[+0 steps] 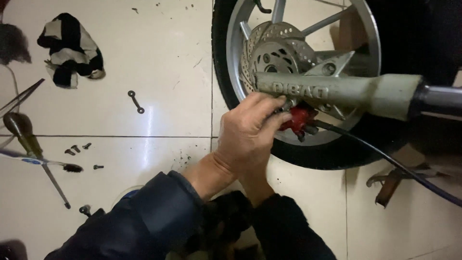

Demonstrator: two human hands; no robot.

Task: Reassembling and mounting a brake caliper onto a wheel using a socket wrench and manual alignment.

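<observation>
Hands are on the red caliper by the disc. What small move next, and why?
Probably steady the red brake caliper against the disc with the left hand, fingers already at its top fitting. The right hand is hidden beneath, so its grip is unclear.

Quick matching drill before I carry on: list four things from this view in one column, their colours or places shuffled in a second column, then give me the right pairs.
Things:
1. brake caliper
2. rag
3. brake disc
4. loose screws

Descriptions:
A. black and white, crumpled on the floor tiles at upper left
B. red, under the grey fork leg, at the fingertips of the left hand
C. small and dark, scattered on the tile at left near a screwdriver
D. silvery, drilled with holes, at the wheel hub

Pairs: 1-B, 2-A, 3-D, 4-C
</observation>
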